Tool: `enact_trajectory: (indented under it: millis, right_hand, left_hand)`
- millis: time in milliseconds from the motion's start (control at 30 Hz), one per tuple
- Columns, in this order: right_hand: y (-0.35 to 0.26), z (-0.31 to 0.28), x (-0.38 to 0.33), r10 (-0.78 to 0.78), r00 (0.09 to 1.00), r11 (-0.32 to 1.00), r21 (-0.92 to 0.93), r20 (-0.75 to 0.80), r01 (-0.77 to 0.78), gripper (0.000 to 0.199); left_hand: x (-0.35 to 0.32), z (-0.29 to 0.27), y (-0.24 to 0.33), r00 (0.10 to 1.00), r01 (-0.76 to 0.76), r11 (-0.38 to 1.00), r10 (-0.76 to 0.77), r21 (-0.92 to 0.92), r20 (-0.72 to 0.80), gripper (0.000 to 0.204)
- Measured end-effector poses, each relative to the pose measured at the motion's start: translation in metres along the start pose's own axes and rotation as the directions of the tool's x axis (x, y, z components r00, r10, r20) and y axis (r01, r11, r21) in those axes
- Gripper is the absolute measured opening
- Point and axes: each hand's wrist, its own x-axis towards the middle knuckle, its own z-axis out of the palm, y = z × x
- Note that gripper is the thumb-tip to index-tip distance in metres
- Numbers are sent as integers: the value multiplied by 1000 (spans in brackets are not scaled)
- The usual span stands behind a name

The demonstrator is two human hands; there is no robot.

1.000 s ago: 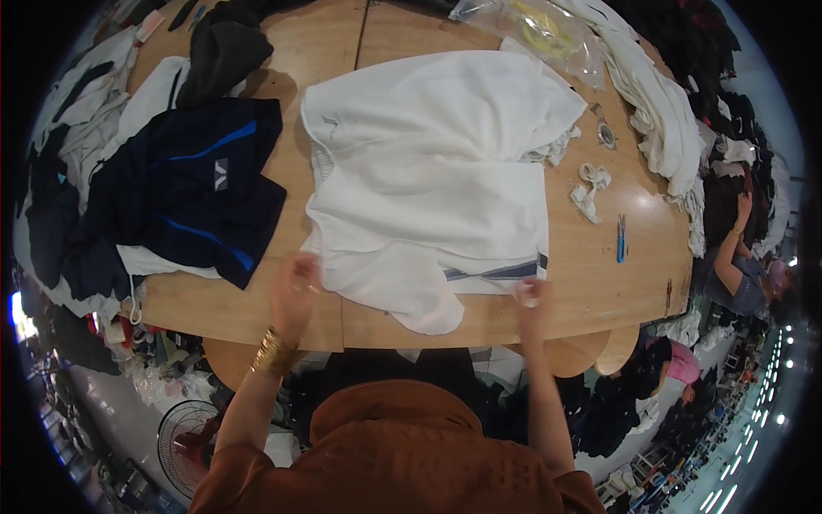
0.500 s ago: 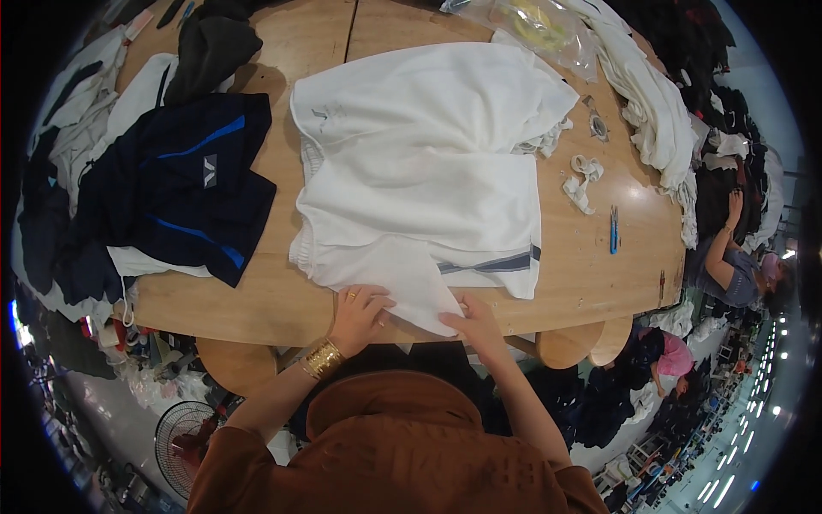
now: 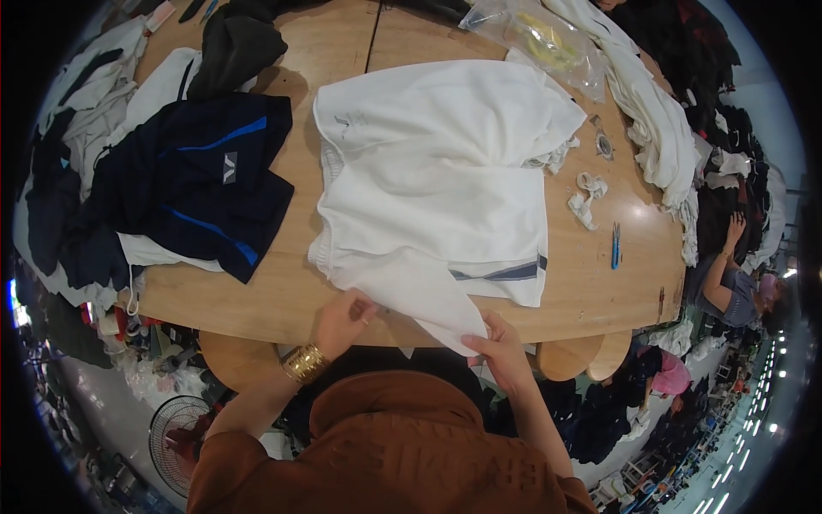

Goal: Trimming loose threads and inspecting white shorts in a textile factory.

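Observation:
A pair of white shorts [image 3: 437,163] lies spread on the table, its gathered elastic waistband to the left and a grey stripe along the near leg. The lower corner of that leg is folded toward me and hangs by the table's near edge. My right hand [image 3: 505,349] pinches this corner between thumb and fingers. Beside the shorts' near edge, my left hand [image 3: 342,321], with a gold bracelet [image 3: 306,364] at the wrist, has its fingers curled together; whatever may be between the fingertips is too small to make out.
Navy shorts with blue stripes [image 3: 201,176] lie at the left, by heaped garments [image 3: 94,111]. On the right are blue thread snips [image 3: 616,247], white fabric scraps [image 3: 586,201] and a clear plastic bag [image 3: 548,43]. Round stools [image 3: 569,355] stand under the wooden table [image 3: 599,295]. Two people work further right.
My left hand has drawn back from the white fabric, its fingers curling in. My right hand still pinches the corner, now slightly lower and further right. The whole view has shifted a little.

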Motion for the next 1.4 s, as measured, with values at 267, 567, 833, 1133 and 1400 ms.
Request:
enact_trajectory:
  millis: [267,567,833,1133,1400]
  right_hand:
    - [-26,9,-11,-38,998,999,-28,42,39,50]
    - [-84,12,-1,-404,887,875,189,-225,446,36]
    - [-130,33,8,-523,852,830,216,-20,515,31]
    - [-170,32,29,-669,728,740,-235,-152,630,23]
    - [-188,18,63,-646,726,740,-425,-236,521,23]
  left_hand:
    - [21,0,24,807,254,-492,-367,-832,463,18]
    - [44,-53,75,975,176,-436,-49,-882,218,31]
    - [107,-27,120,688,-422,906,307,-18,-658,48]
    - [143,-81,106,970,-226,899,171,-376,-174,17]
    - [129,-120,88,971,-208,890,238,-405,23,16]
